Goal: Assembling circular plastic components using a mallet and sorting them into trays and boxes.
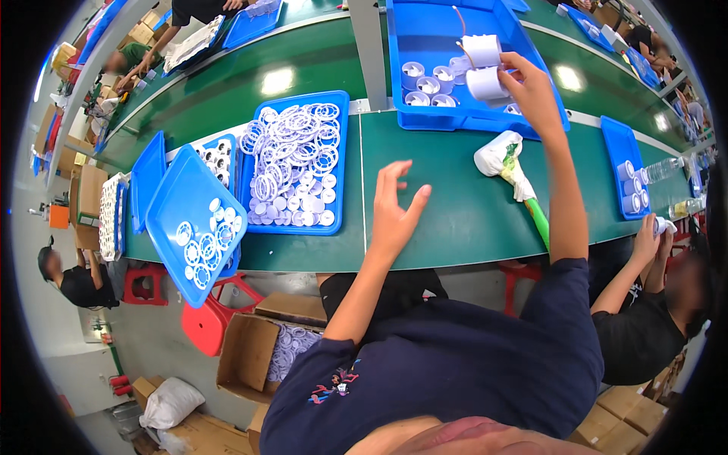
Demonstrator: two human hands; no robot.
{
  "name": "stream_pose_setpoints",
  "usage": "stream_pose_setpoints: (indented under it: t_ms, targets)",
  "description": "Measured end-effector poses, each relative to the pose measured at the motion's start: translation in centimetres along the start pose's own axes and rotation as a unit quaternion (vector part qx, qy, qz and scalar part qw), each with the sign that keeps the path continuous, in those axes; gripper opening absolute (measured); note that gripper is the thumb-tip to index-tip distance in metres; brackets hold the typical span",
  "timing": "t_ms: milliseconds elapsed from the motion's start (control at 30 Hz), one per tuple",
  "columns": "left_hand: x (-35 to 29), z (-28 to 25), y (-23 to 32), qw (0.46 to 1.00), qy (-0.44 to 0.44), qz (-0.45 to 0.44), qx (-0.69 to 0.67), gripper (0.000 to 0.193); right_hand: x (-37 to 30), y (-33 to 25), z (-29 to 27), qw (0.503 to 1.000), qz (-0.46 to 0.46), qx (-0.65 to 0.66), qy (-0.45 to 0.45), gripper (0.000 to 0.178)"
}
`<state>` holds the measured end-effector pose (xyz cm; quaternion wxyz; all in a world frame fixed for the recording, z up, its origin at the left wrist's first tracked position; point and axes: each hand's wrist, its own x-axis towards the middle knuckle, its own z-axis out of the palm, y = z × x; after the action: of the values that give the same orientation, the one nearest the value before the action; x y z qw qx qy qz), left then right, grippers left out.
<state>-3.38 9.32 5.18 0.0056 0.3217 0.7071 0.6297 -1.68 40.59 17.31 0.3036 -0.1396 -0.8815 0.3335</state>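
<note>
My right hand (533, 92) is over the large blue bin (485, 119) at the far side, its fingers closed on a white plastic cylinder (485, 83). A second white cylinder (481, 50) is just beyond it, with thin red wire (460, 23) near it; whether the fingers also hold this one I cannot tell. Several round white cups (429, 85) stand inside the bin. Above the green table my left hand (394, 208) is open and holds nothing, fingers spread. Nearest to it on the left is a blue tray (343, 152) of white rings (299, 140) and small round caps (303, 205).
A hammer-like tool (540, 224) with a green handle and cloth-wrapped head lies at the right. A tilted blue tray (171, 227) holds rings and caps. Below the table is a cardboard box (246, 353) of white rings. A co-worker (644, 334) sits at right beside another blue tray (613, 144).
</note>
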Motion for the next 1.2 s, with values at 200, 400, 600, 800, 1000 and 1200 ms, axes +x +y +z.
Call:
stream_pose_setpoints:
  t_ms: [200, 400, 600, 800, 1000, 1200]
  targets:
    - [4.1, 1.5, 0.2, 1.000, 0.006, 0.008, -0.027, 0.071, -2.0, -0.8, 3.6, 0.991, 0.006, 0.135, -0.001, 0.027]
    - [7.3, -0.1, -3.5, 0.989, 0.016, 0.097, 0.108, 0.103, -4.7, -2.7, 6.6, 0.930, 0.058, 0.356, -0.072, 0.030]
    - [4.8, -1.8, -4.4, 0.959, 0.010, 0.128, 0.254, 0.068, -10.5, 0.3, 12.5, 0.831, 0.199, 0.512, -0.085, 0.033]
    - [3.6, -4.5, -2.5, 0.964, -0.057, 0.015, 0.260, 0.059, -13.7, 2.5, 15.4, 0.773, 0.286, 0.562, -0.067, 0.037]
    - [4.2, -5.3, -0.9, 0.994, 0.076, -0.061, 0.044, 0.044, -14.5, 3.0, 14.6, 0.720, 0.323, 0.613, -0.034, 0.043]
    - [3.1, -1.9, -6.1, 0.989, 0.051, -0.056, 0.128, 0.044, -15.9, 3.3, 12.9, 0.845, 0.338, 0.410, -0.062, 0.037]
